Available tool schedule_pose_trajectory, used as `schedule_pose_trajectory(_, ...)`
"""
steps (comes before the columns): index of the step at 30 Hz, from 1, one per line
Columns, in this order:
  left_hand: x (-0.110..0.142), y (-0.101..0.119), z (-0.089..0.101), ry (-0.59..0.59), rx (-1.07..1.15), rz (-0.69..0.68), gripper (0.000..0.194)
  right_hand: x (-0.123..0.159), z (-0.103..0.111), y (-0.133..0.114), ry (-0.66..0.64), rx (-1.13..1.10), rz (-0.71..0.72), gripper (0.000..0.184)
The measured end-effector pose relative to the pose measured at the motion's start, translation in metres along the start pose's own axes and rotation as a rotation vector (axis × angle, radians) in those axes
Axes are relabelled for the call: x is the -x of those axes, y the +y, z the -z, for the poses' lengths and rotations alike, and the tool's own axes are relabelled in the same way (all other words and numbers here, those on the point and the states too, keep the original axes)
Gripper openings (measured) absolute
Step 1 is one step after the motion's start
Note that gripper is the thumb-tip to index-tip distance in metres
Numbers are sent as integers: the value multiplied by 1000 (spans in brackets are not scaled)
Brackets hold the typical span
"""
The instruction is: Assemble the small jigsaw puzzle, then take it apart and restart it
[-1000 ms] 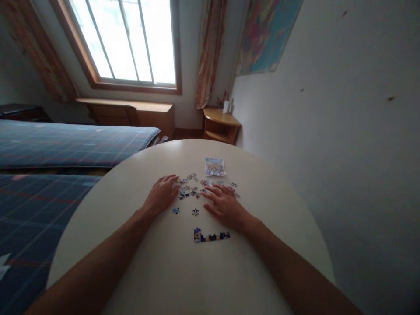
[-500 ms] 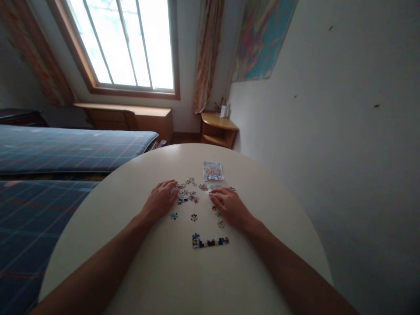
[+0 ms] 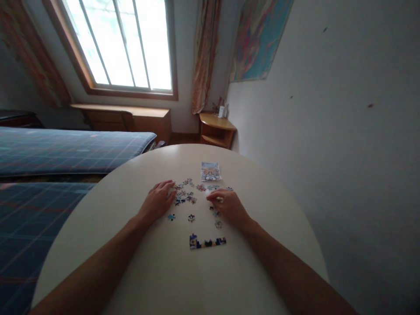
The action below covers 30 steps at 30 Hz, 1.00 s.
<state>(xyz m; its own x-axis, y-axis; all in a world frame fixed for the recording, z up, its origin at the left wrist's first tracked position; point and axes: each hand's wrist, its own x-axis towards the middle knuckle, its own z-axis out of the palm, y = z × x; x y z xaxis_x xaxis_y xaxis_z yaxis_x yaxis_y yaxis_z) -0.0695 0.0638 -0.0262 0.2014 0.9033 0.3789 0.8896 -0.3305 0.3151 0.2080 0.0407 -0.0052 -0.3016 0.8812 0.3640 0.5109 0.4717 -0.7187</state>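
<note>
My left hand [image 3: 158, 200] lies flat on the table with its fingers stretched out, touching the left edge of a loose pile of jigsaw puzzle pieces [image 3: 185, 197]. My right hand [image 3: 229, 206] is closed in a pinch to the right of the pile; whatever its fingertips hold is too small to make out. Nearer to me lies a joined strip of puzzle [image 3: 207, 243], dark blue with a raised left end. Single pieces rest between: a blue piece [image 3: 171, 217], a black-and-white piece [image 3: 191, 218] and a pale piece [image 3: 218, 224]. Further pieces are partly hidden by my right hand.
A small printed picture sheet or packet [image 3: 210, 171] lies beyond the pieces on the round white table [image 3: 157, 275]. A mattress with a plaid cover [image 3: 65, 148] stands to the left. The wall [image 3: 328, 144] is on the right, and a corner shelf [image 3: 217, 121] stands behind.
My right hand's fingers have drawn together from a flatter pose into a pinch. My left hand stays beside the pile. The whole view has shifted slightly.
</note>
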Motion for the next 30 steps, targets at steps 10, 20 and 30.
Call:
schedule_pose_trajectory(10, 30, 81, 28, -239, 239, -686, 27, 8, 41, -12, -184, 93, -113, 22)
schedule_pose_trajectory(20, 38, 103, 33, -444, 266, -781, 44, 17, 59, -26, -529, 65, -212, 22)
schedule_pose_trajectory(30, 36, 98, 30, -407, 240, -756, 42, 20, 58, -19, -595, 65, -283, 18)
